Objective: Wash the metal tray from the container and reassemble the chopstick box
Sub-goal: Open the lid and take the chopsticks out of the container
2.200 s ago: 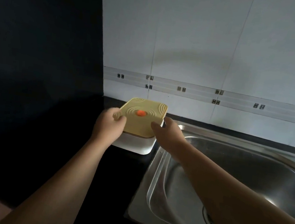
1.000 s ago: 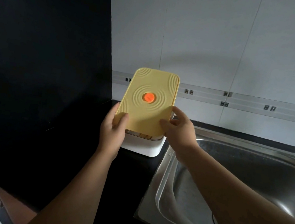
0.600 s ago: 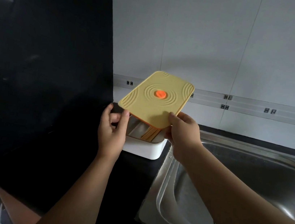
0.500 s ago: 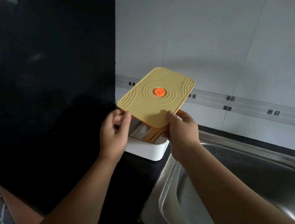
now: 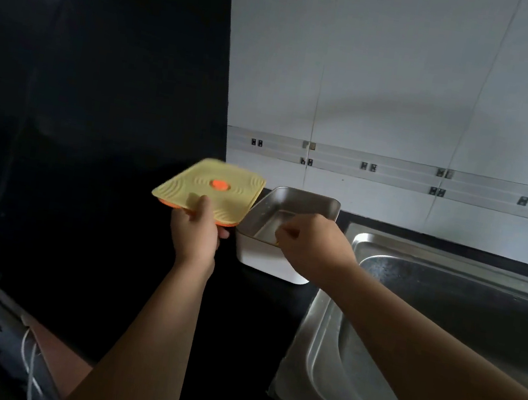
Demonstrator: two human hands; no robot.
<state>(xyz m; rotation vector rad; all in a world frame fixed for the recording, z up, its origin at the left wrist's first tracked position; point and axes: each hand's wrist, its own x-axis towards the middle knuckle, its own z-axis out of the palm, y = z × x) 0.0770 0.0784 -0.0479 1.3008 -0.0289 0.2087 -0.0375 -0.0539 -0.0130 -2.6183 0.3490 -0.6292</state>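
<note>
My left hand (image 5: pixel 196 231) grips the near edge of the yellow lid (image 5: pixel 213 189), which has an orange button in its middle and hovers left of the box. The white chopstick box (image 5: pixel 264 261) stands on the black counter against the sink's left rim. A metal tray (image 5: pixel 303 202) sits inside it, its far wall and rim exposed. My right hand (image 5: pixel 312 244) reaches into the tray's near end with fingers curled; a bit of yellow shows under the fingers, and I cannot tell whether they hold anything.
A stainless steel sink (image 5: pixel 441 326) fills the right side. A tall glossy black panel (image 5: pixel 92 108) stands on the left. The black counter (image 5: pixel 238 325) runs between them, and a white tiled wall (image 5: pixel 405 101) is behind. A white cable (image 5: pixel 28 367) hangs at lower left.
The lid has come off the box and moved left, now held by my left hand alone. My right hand let go of it and reached into the uncovered tray.
</note>
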